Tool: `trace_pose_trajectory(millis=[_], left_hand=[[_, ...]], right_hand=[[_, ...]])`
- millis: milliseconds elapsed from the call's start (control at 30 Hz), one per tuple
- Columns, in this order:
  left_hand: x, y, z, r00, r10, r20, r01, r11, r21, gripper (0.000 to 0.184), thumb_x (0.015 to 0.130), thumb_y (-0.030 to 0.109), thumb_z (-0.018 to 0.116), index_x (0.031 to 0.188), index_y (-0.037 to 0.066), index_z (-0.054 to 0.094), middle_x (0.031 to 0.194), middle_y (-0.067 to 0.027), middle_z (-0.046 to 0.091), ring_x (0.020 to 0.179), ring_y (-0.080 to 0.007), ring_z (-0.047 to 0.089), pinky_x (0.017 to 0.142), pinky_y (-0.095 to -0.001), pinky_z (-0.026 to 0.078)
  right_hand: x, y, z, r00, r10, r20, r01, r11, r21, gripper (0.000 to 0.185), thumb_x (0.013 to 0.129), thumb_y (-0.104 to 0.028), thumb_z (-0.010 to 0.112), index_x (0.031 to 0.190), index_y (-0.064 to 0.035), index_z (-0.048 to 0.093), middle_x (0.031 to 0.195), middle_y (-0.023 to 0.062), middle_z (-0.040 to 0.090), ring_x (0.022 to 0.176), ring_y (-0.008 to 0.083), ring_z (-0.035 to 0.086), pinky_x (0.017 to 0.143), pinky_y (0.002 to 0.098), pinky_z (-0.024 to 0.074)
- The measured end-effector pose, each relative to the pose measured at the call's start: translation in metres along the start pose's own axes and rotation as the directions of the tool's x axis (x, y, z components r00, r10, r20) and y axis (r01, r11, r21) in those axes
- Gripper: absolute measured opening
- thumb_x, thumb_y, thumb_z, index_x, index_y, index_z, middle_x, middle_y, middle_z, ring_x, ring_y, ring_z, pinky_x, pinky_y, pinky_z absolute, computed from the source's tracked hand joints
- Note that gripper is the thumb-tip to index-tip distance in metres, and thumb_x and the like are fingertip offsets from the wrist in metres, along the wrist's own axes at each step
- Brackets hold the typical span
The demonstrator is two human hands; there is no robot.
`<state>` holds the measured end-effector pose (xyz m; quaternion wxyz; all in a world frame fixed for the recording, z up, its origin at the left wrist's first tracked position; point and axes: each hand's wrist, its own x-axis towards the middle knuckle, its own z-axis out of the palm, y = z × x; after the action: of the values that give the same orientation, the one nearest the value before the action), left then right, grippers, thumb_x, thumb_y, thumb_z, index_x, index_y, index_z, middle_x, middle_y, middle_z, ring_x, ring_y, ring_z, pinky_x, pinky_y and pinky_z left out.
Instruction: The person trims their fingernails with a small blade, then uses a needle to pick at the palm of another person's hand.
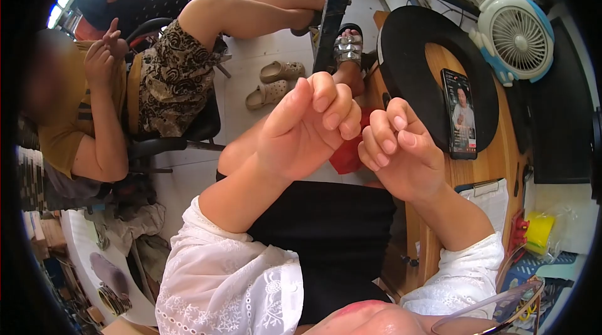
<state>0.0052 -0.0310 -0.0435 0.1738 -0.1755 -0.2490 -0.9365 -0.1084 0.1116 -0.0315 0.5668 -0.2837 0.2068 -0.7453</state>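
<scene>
Both of my hands are raised in front of me above my lap, a little apart from each other. My left hand point(313, 123) has its fingers curled in, with the thumb up beside the index finger and nothing visible in it. Just to its right, my right hand point(402, 150) is also curled, its thumb bent close to the fingers; no object shows in it. Beyond the right hand, a phone point(461, 114) showing a video of a person leans against a black ring-shaped cushion point(401, 40) on the wooden desk point(492, 169).
A white and blue fan point(517, 37) stands at the desk's far end. A clipboard point(486, 194) with paper and a yellow roll point(539, 233) lie nearer. At left sits another person point(100, 103), hands raised together. Clogs point(268, 94) rest on the floor.
</scene>
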Motion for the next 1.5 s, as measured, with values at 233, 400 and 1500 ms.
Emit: trace_pose_trajectory(millis=[233, 400, 1500], left_hand=[[-0.003, -0.004, -0.007, 0.997, 0.076, 0.005, -0.074, 0.947, 0.312, 0.023, 0.1, 0.033, 0.054, 0.09, 0.013, 0.055, 0.084, -0.0005, 0.049, 0.086, -0.0176, 0.048, 0.08, -0.0324, 0.043], [0.0, 0.015, -0.002, 0.705, 0.296, 0.644, -0.558, -0.329, 0.762, 0.017, 0.069, 0.025, 0.078, 0.082, 0.016, 0.071, 0.099, -0.0028, 0.058, 0.088, -0.019, 0.054, 0.077, -0.0371, 0.043], [0.002, 0.006, -0.012, 0.529, 0.17, 0.832, -0.479, -0.749, 0.458, 0.02, 0.091, 0.055, 0.057, 0.107, 0.046, 0.066, 0.12, 0.0044, 0.056, 0.112, -0.0173, 0.049, 0.107, -0.0392, 0.028]], right_hand=[[-0.005, 0.001, 0.005, 0.996, 0.081, 0.02, -0.083, 0.99, 0.112, 0.01, 0.098, -0.012, 0.053, 0.106, -0.0077, 0.05, 0.091, 0.0076, 0.057, 0.073, 0.0147, 0.059, 0.061, 0.0284, 0.0526], [-0.007, -0.001, 0.017, 0.987, 0.145, -0.069, -0.131, 0.976, 0.174, 0.012, 0.095, -0.002, 0.056, 0.105, -0.0064, 0.05, 0.093, 0.0083, 0.059, 0.078, 0.0135, 0.064, 0.059, 0.0269, 0.0575], [-0.008, -0.032, 0.032, 0.965, 0.261, -0.005, -0.261, 0.965, 0.019, 0.018, 0.094, -0.008, 0.061, 0.093, -0.0107, 0.043, 0.095, 0.007, 0.059, 0.078, 0.0136, 0.059, 0.06, 0.0253, 0.047]])
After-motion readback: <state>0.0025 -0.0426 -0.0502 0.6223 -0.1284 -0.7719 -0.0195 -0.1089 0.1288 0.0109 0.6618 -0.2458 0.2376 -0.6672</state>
